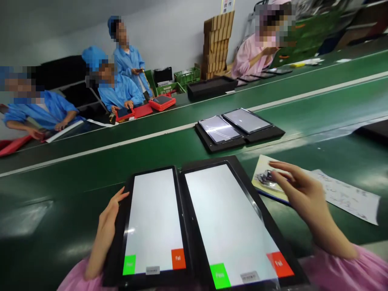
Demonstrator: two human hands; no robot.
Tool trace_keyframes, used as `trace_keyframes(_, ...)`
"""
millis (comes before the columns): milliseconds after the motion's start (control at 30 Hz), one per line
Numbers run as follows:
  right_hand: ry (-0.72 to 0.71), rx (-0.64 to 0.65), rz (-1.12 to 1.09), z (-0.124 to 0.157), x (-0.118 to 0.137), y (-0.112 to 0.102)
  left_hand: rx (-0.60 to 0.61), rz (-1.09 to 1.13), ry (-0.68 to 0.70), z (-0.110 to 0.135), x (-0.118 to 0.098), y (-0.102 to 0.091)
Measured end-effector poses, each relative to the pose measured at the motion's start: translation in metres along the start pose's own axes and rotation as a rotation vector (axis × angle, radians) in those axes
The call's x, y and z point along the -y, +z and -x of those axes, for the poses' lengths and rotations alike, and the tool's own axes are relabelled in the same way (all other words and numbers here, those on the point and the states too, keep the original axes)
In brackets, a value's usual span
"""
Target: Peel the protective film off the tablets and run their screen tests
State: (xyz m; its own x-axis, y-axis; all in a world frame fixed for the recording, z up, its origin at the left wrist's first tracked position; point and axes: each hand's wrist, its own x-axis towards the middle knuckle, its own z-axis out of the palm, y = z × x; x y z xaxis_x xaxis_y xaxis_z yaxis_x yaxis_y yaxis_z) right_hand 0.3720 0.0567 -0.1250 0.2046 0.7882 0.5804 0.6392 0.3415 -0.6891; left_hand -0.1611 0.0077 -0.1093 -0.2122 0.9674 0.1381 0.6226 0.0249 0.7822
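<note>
Left grip (pixel 107 222), fingers loosely spread, rests beside the left tablet (pixel 153 220), just right of it. Right grip (pixel 306 198) hovers over a pale pad (pixel 263 163), any pinch unclear, the right tablet (pixel 230 218) leftward. Both are lit; no green-or-red choice appears made yet.

By the wall I see a tall brown stack (pixel 216 46), and near it a green crate (pixel 188 76). Farther off, a black tray (pixel 211 88) lies between a red case (pixel 163 102) and a co-worker in pink (pixel 249 55).
</note>
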Motion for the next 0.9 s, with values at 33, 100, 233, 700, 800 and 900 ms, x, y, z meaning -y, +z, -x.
trace_keyframes(33, -0.028, 0.078, -0.028, -0.010, 0.007, 0.007, 0.004, 0.026, -0.047, 0.008, 0.000, -0.003)
trace_keyframes(100, -0.078, 0.203, -0.077, -0.029, 0.019, 0.023, 0.015, 0.070, -0.139, 0.023, -0.003, -0.010)
trace_keyframes(233, -0.167, 0.283, -0.112, -0.045, 0.051, 0.038, 0.021, 0.086, -0.197, 0.047, -0.014, -0.022)
trace_keyframes(700, -0.618, 0.573, 0.145, 0.101, 0.158, -0.009, 0.074, 0.243, -0.149, -0.103, -0.045, 0.020)
trace_keyframes(800, -0.493, 0.433, 0.210, 0.108, 0.160, -0.005, 0.076, 0.290, -0.136, -0.103, -0.043, 0.022)
trace_keyframes(900, -0.448, 0.388, 0.322, 0.110, 0.161, -0.005, 0.069, 0.288, -0.124, -0.097, -0.041, 0.019)
